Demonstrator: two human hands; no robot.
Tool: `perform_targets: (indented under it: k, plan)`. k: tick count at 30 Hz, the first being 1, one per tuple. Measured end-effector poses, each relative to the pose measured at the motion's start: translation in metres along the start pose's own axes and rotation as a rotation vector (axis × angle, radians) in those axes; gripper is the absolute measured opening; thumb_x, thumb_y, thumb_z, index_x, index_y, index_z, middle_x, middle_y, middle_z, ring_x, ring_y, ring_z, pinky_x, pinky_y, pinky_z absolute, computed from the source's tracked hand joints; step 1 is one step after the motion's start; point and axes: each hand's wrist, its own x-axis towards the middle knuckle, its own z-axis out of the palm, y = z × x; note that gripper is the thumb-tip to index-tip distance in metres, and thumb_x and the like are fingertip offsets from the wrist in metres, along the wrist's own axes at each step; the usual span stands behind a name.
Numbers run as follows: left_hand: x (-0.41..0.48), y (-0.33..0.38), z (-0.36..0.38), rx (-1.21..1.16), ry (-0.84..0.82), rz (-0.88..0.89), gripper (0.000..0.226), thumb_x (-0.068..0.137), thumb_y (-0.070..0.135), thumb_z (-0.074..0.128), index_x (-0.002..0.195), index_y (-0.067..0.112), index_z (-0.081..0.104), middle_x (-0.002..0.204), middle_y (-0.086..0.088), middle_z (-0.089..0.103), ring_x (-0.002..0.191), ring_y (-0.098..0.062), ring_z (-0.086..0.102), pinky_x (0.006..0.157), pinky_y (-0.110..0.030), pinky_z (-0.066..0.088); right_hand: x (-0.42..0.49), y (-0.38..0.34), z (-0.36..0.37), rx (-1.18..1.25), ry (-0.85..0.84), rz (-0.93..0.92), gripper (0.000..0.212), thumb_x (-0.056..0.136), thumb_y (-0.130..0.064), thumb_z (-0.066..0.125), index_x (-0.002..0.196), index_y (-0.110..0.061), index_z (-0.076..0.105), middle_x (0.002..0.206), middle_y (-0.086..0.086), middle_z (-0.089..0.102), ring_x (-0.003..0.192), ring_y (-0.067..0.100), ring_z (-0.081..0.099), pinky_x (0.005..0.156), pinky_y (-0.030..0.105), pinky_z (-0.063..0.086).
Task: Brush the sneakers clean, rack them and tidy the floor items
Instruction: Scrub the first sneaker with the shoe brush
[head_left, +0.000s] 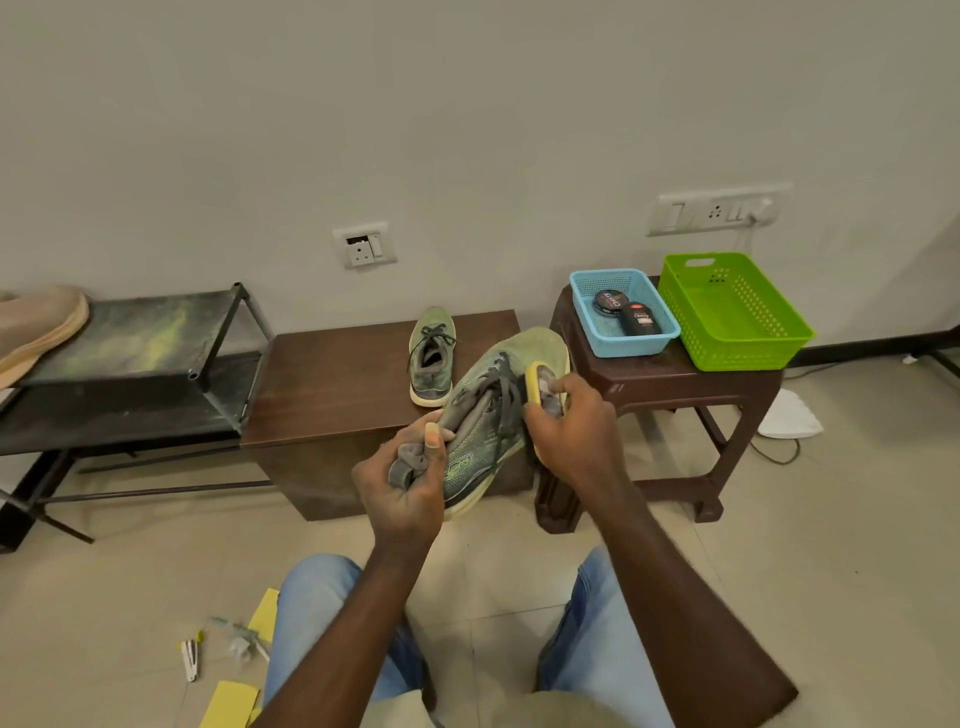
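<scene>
Two grips, left hand round sneaker, right hand round brush

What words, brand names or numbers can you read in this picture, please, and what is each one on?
"Cherry": on the label of the black bottle in the blue basket.
On the round tin beside it: white lettering, turned and too blurred to read.
On the sneaker in the left hand: side lettering, too blurred to read.
Nothing else is legible.
</scene>
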Motion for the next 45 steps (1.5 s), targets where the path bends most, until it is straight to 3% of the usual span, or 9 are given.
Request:
perform_targets:
  k: [7, 12, 18, 22, 28, 33, 36, 41, 45]
  plan:
    - [-0.002, 0.015, 0.008, -0.009, -0.08, 0.05, 0.024, 0.097, 0.036, 0.059, 0.087, 0.022, 0.076, 0.098, 0.02, 0.076, 0.095, -0.015, 0.074, 0.083, -0.024, 0.055, 0.055, 0.003, -0.012, -0.118, 0.067, -0.022, 0.043, 0.094, -0.031, 0.051, 0.132, -0.011, 0.044, 0.119, 0.017, 0.059, 0.11, 0.035, 0.056, 0.089, 0.04, 0.043]
    - [0.002, 0.007, 0.005, 0.046, -0.048, 0.051, 0.023, 0.096, 0.027, 0.06, 0.086, 0.016, 0.077, 0.096, 0.006, 0.077, 0.095, -0.022, 0.075, 0.084, -0.036, 0.057, 0.004, 0.007, -0.008, -0.011, -0.074, -0.168, 0.034, 0.096, -0.028, 0.052, 0.125, -0.01, 0.049, 0.105, 0.015, 0.066, 0.097, 0.035, 0.061, 0.071, 0.032, 0.04]
    - [0.0, 0.011, 0.003, 0.051, -0.148, 0.154, 0.042, 0.099, 0.039, 0.058, 0.087, 0.003, 0.075, 0.097, -0.01, 0.075, 0.094, -0.025, 0.074, 0.081, -0.041, 0.059, 0.036, 0.021, -0.014, -0.064, 0.097, -0.087, 0.045, 0.096, -0.03, 0.051, 0.14, -0.022, 0.048, 0.117, 0.017, 0.057, 0.107, 0.036, 0.057, 0.088, 0.04, 0.045]
    - [0.005, 0.013, -0.006, 0.127, -0.235, 0.353, 0.034, 0.101, 0.034, 0.056, 0.092, 0.007, 0.074, 0.096, -0.01, 0.075, 0.091, -0.023, 0.074, 0.077, -0.04, 0.06, 0.071, 0.034, -0.027, -0.162, 0.092, -0.084, 0.04, 0.096, -0.022, 0.05, 0.135, -0.021, 0.053, 0.118, 0.016, 0.056, 0.107, 0.034, 0.056, 0.085, 0.037, 0.044]
    - [0.018, 0.009, -0.015, 0.263, -0.338, 0.618, 0.031, 0.099, 0.028, 0.059, 0.085, 0.007, 0.076, 0.099, -0.008, 0.077, 0.095, -0.02, 0.075, 0.083, -0.046, 0.059, 0.068, 0.033, -0.04, 0.024, -0.15, -0.268, 0.037, 0.092, -0.011, 0.059, 0.128, -0.022, 0.059, 0.124, 0.005, 0.059, 0.11, 0.021, 0.056, 0.092, 0.032, 0.044]
    - [0.019, -0.001, -0.018, 0.323, -0.375, 0.629, 0.037, 0.099, 0.027, 0.057, 0.085, 0.001, 0.079, 0.099, -0.007, 0.077, 0.097, -0.018, 0.074, 0.082, -0.045, 0.06, 0.039, 0.002, -0.031, 0.116, -0.537, -0.658, 0.037, 0.088, -0.007, 0.058, 0.121, -0.024, 0.065, 0.117, -0.002, 0.058, 0.111, 0.012, 0.055, 0.096, 0.026, 0.045]
    - [0.014, -0.002, -0.025, 0.315, -0.382, 0.637, 0.037, 0.1, 0.027, 0.056, 0.085, 0.001, 0.079, 0.1, -0.008, 0.077, 0.098, -0.018, 0.074, 0.085, -0.043, 0.059, 0.054, 0.012, -0.039, 0.038, -0.579, -0.626, 0.033, 0.089, -0.006, 0.059, 0.118, -0.017, 0.067, 0.117, -0.003, 0.059, 0.11, 0.012, 0.056, 0.094, 0.024, 0.044]
    - [0.01, 0.002, -0.025, 0.311, -0.405, 0.634, 0.04, 0.1, 0.028, 0.056, 0.084, -0.001, 0.078, 0.1, -0.008, 0.077, 0.098, -0.016, 0.073, 0.084, -0.039, 0.06, 0.082, 0.043, -0.052, -0.048, -0.437, -0.392, 0.039, 0.088, -0.002, 0.06, 0.109, -0.034, 0.067, 0.113, -0.003, 0.064, 0.109, 0.02, 0.059, 0.097, 0.045, 0.047]
    - [0.012, -0.002, -0.022, 0.342, -0.408, 0.581, 0.029, 0.096, 0.023, 0.06, 0.088, 0.001, 0.078, 0.097, -0.007, 0.076, 0.092, -0.017, 0.072, 0.077, -0.037, 0.059, 0.045, 0.009, -0.041, 0.059, -0.695, -0.594, 0.038, 0.09, 0.001, 0.058, 0.115, -0.026, 0.067, 0.118, -0.006, 0.062, 0.114, 0.009, 0.057, 0.097, 0.024, 0.046]
